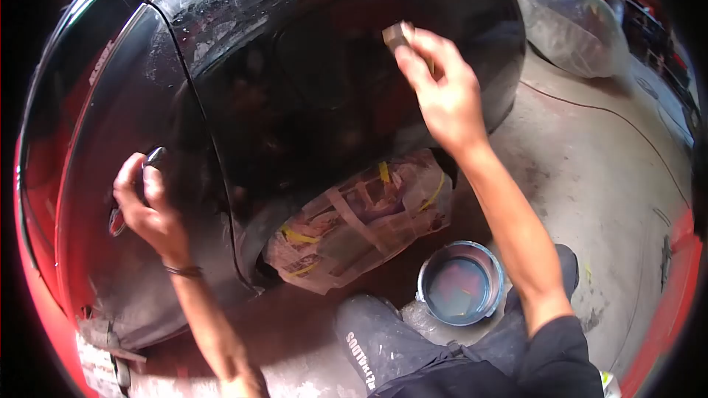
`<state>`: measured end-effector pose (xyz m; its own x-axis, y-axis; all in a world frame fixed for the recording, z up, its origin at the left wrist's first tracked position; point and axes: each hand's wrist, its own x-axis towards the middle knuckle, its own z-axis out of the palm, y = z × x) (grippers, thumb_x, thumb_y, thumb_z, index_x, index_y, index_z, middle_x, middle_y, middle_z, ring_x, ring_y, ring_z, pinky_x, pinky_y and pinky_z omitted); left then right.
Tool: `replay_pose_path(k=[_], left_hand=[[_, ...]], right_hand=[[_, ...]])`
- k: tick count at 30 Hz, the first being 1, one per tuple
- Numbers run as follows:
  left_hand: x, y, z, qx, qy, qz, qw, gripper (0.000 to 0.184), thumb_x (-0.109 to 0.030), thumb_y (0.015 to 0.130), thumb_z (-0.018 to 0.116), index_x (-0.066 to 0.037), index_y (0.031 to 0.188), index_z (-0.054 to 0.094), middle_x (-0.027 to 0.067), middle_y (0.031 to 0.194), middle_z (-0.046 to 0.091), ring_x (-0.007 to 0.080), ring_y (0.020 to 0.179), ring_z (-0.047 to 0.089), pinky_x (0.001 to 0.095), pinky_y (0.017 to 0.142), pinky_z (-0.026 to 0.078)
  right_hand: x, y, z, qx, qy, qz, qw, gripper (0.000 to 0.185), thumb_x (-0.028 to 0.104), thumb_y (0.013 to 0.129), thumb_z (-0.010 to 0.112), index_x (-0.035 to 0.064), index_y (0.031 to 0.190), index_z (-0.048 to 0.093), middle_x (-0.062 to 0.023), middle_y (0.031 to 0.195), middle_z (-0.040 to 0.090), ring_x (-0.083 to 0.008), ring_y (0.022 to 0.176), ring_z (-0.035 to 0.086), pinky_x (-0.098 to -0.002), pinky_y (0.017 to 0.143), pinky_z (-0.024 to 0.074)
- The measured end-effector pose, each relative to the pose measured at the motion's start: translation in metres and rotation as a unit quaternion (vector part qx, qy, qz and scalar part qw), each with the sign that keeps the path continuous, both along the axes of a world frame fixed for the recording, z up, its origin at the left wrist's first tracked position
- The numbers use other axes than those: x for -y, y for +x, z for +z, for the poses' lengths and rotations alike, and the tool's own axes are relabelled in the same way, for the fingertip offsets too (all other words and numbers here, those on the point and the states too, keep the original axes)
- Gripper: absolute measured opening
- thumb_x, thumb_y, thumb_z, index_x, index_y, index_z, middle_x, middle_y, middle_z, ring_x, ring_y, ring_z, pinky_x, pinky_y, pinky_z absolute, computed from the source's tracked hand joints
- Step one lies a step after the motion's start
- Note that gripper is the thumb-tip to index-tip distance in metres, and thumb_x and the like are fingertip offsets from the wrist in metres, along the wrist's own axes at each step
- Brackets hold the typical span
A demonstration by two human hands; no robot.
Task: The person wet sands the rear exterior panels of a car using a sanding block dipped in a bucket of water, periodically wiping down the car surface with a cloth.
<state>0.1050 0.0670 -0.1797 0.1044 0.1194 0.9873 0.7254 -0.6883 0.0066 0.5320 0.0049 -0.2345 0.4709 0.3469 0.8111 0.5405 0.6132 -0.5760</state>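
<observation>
My right hand is closed on a small brown-and-grey block, slightly blurred, held up at the dark car panel. Whether the block touches the panel I cannot tell. On the left, my left hand curls its fingers round the car's door handle; part of the handle is hidden behind the hand. The panel above the wheel is dull black, with whitish smears and wet-looking patches along its upper edge.
A bucket of murky liquid stands on the floor between my knees. Masking plastic with yellow tape covers the wheel. A plastic-wrapped part is at upper right. A thin cable runs across the concrete floor.
</observation>
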Motion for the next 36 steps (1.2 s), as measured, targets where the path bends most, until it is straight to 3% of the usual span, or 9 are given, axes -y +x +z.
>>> replay_pose_path(k=[4,9,12,15,19,22,26,31,36], left_hand=[[0.102,0.115,-0.099,-0.032,-0.298,-0.209,0.931,0.044,-0.039,0.112,0.073,-0.002,0.134,0.079,0.0162,0.138,0.076,0.0339,0.138,0.066,0.0510,0.122,0.051],[0.159,0.221,-0.248,0.309,-0.589,-0.643,0.379,0.093,-0.050,0.103,0.086,-0.008,0.177,0.048,0.0353,0.179,0.042,0.0423,0.163,0.050,0.0488,0.131,0.045],[0.167,0.258,-0.289,0.384,-0.530,-0.686,0.319,0.095,-0.041,0.097,0.093,-0.017,0.178,0.049,0.0427,0.180,0.034,0.0540,0.161,0.051,0.0530,0.131,0.046],[0.175,0.289,-0.305,0.401,-0.532,-0.633,0.393,0.101,-0.042,0.094,0.097,-0.019,0.179,0.047,0.0408,0.177,0.041,0.0530,0.162,0.049,0.0591,0.133,0.042],[0.175,0.303,-0.275,0.530,-0.452,-0.513,0.501,0.083,-0.047,0.099,0.092,-0.012,0.163,0.054,0.0283,0.156,0.066,0.0469,0.146,0.066,0.0559,0.122,0.056],[0.134,0.311,-0.182,0.409,-0.350,-0.289,0.792,0.061,-0.035,0.102,0.092,-0.011,0.150,0.063,0.0211,0.140,0.075,0.0360,0.129,0.074,0.0479,0.115,0.060],[0.055,0.332,-0.084,0.168,-0.132,-0.011,0.977,0.045,-0.010,0.096,0.095,-0.011,0.138,0.079,0.0177,0.147,0.076,0.0271,0.131,0.072,0.0420,0.115,0.056],[-0.012,0.372,-0.011,-0.096,0.070,0.189,0.975,0.052,-0.009,0.088,0.096,-0.012,0.138,0.083,0.0158,0.151,0.076,0.0294,0.130,0.073,0.0443,0.115,0.049],[0.008,0.370,-0.066,-0.144,0.062,0.266,0.951,0.056,-0.009,0.086,0.095,-0.020,0.140,0.084,0.0154,0.156,0.074,0.0283,0.131,0.073,0.0487,0.118,0.042]], right_hand=[[0.099,-0.025,-0.093,-0.349,-0.203,0.482,0.777,0.032,0.025,0.119,0.070,0.0032,0.143,0.070,-0.0038,0.133,0.075,-0.0131,0.122,0.070,-0.0345,0.109,0.0588],[0.144,-0.009,-0.183,-0.527,-0.307,0.683,0.402,0.043,0.039,0.120,0.065,0.0067,0.149,0.066,-0.0104,0.141,0.074,-0.0246,0.125,0.073,-0.0467,0.111,0.0612],[0.140,0.017,-0.226,-0.543,-0.329,0.703,0.321,0.050,0.047,0.118,0.068,0.0113,0.152,0.065,-0.0097,0.145,0.073,-0.0273,0.131,0.071,-0.0483,0.114,0.0590],[0.131,0.049,-0.244,-0.566,-0.323,0.725,0.223,0.050,0.045,0.116,0.072,0.0103,0.152,0.065,-0.0093,0.141,0.073,-0.0270,0.130,0.072,-0.0477,0.115,0.0586],[0.083,0.080,-0.309,-0.364,-0.390,0.793,0.296,0.061,0.051,0.113,0.072,-0.0006,0.145,0.065,-0.0196,0.138,0.078,-0.0362,0.110,0.080,-0.0471,0.101,0.0672],[0.052,0.090,-0.312,0.005,-0.525,0.601,0.603,0.038,0.037,0.113,0.074,0.0006,0.119,0.081,-0.0159,0.116,0.086,-0.0256,0.105,0.083,-0.0415,0.095,0.0655],[0.033,0.076,-0.382,0.196,-0.459,0.478,0.723,0.031,0.035,0.103,0.077,0.0075,0.114,0.086,-0.0184,0.107,0.085,-0.0333,0.103,0.083,-0.0481,0.095,0.0627],[0.033,0.061,-0.384,0.251,-0.441,0.526,0.683,0.031,0.033,0.105,0.074,0.0086,0.119,0.086,-0.0194,0.114,0.084,-0.0398,0.110,0.080,-0.0510,0.100,0.0612],[0.035,0.078,-0.378,0.333,-0.423,0.542,0.645,0.031,0.033,0.106,0.076,0.0087,0.122,0.084,-0.0182,0.122,0.082,-0.0411,0.122,0.074,-0.0529,0.109,0.0573]])
